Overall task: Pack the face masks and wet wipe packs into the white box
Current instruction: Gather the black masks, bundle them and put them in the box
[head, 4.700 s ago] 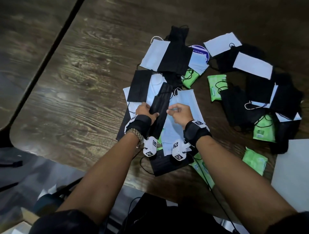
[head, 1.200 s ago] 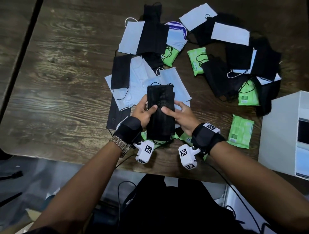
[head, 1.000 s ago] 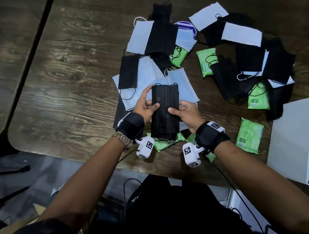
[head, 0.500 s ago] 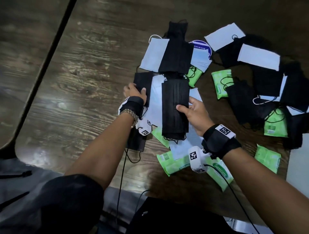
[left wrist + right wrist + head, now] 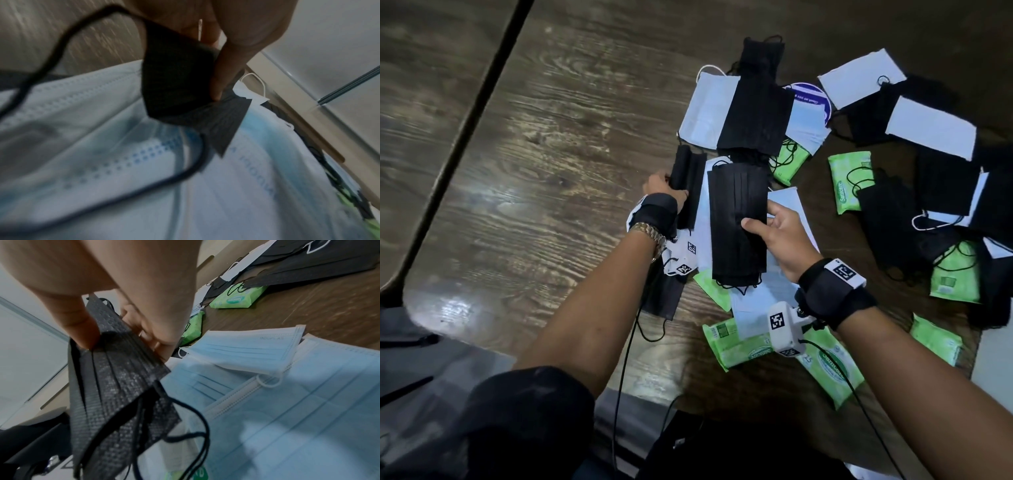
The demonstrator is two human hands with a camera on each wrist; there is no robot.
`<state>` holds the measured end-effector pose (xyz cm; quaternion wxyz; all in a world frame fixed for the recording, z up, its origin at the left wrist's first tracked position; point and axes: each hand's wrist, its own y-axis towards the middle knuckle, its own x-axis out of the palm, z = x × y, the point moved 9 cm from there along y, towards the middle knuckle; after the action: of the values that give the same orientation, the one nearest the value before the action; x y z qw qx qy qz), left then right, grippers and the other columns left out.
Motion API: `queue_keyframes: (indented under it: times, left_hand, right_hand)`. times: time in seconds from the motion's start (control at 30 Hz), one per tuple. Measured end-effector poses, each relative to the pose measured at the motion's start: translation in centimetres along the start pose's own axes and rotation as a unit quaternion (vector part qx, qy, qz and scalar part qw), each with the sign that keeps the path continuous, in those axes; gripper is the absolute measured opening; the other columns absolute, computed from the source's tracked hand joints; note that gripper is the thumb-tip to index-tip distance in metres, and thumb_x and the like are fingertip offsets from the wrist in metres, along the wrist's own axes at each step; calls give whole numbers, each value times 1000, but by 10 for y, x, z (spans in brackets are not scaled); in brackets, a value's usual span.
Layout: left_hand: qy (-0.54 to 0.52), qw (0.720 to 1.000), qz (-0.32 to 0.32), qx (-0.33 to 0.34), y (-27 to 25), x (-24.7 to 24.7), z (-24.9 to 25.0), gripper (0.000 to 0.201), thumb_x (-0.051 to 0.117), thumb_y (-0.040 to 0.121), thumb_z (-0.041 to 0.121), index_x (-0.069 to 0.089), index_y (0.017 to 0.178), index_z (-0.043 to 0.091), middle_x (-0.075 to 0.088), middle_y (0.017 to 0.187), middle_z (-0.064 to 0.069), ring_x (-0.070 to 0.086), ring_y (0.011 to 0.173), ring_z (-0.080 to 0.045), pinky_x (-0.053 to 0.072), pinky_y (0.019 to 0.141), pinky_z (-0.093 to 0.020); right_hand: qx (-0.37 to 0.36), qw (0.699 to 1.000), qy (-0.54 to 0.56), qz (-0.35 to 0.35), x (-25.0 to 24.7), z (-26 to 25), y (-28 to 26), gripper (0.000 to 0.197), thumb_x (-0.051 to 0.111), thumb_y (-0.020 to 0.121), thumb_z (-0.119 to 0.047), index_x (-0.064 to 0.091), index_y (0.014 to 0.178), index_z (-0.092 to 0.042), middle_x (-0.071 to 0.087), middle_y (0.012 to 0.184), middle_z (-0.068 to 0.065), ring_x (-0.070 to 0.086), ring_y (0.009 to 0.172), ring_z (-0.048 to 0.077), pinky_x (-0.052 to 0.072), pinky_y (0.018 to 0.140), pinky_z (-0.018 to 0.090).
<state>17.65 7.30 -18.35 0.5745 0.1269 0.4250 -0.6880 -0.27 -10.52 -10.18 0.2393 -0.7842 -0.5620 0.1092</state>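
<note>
My right hand (image 5: 755,219) holds a stack of black masks (image 5: 738,219) by its right edge, just above the pile; in the right wrist view the thumb and fingers (image 5: 160,340) pinch that stack (image 5: 115,378). My left hand (image 5: 671,186) grips a single black mask (image 5: 688,185) to the left of the stack, and the left wrist view shows this mask (image 5: 176,73) folded in the pinch with its ear loop hanging. Light blue masks (image 5: 787,205) lie beneath both hands. Green wet wipe packs (image 5: 851,181) are scattered among the masks. Only a corner of the white box (image 5: 996,356) shows at the right edge.
More black and white masks (image 5: 931,132) are spread across the far right of the dark wooden table (image 5: 551,171). Two wipe packs (image 5: 743,346) lie near the table's front edge under my right wrist. A cable hangs from my left wrist.
My left hand has let go of the stack, reached left and taken hold of a single black mask. My right hand now holds the stack alone.
</note>
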Motion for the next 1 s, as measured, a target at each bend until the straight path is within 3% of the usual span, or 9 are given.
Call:
queue_keyframes:
  times: [0.2,0.37,0.43,0.5,0.6,0.67,0.8,0.9,1.0]
  left_hand:
    - [-66,991,41,111,-34,-30,15,18,71,82,22,55,78,16,57,74,-1,51,70,-19,38,62,-22]
    - [-186,967,9,172,-77,-39,16,15,64,86,24,52,82,16,50,63,9,47,58,-5,40,58,-23]
    - [-309,940,-41,140,-93,-31,10,13,61,90,5,50,94,12,60,73,2,56,64,-4,49,64,-25]
    - [-408,904,-77,100,-108,-23,3,25,57,89,-8,47,102,11,67,84,-7,64,75,-16,55,74,-35]
    - [-504,851,-138,62,-130,-12,1,38,53,83,-14,50,109,13,71,92,-8,65,86,-26,54,83,-44]
    - [-523,833,-180,26,-150,2,-3,46,44,83,-20,53,117,11,69,101,-13,66,91,-29,54,86,-45]
    - [-508,837,-195,-59,-177,24,-24,35,45,93,-4,58,124,6,65,110,-19,60,103,-34,43,101,-53]
    - [-498,840,-194,-93,-188,29,-36,26,51,94,7,67,113,14,67,113,-18,61,106,-34,46,100,-49]
    - [-508,829,-198,-124,-200,29,-36,26,52,96,22,69,109,7,72,106,-14,67,102,-31,53,92,-41]
  right_hand:
    - [-2,1000,27,-12,5,-5,1,28,61,93,2,64,119,-7,73,112,11,70,104,23,55,88,31]
    - [-19,996,78,-31,13,-18,-4,28,59,94,3,64,119,-9,69,119,17,67,110,28,52,95,37]
    - [-22,992,116,-53,20,-25,-10,29,57,95,3,62,121,-7,68,121,17,66,110,26,53,93,35]
    - [-20,986,148,-78,27,-28,-15,29,55,96,2,61,123,-6,67,123,16,66,111,24,53,92,34]
    - [-6,985,151,-84,31,-20,-19,32,56,96,3,57,128,1,64,127,20,63,118,29,51,100,38]
    - [15,990,124,-59,28,-6,-23,33,57,95,3,57,128,3,65,126,22,62,118,33,51,101,42]
    - [32,997,75,-11,19,25,-34,28,61,93,3,62,121,3,70,117,18,67,110,29,53,95,39]
    - [33,997,70,-20,19,32,-43,27,63,93,0,63,120,1,71,116,16,68,107,26,56,87,35]
    - [28,996,67,-42,18,30,-49,26,65,93,-4,64,118,-2,72,114,15,70,103,25,57,83,34]
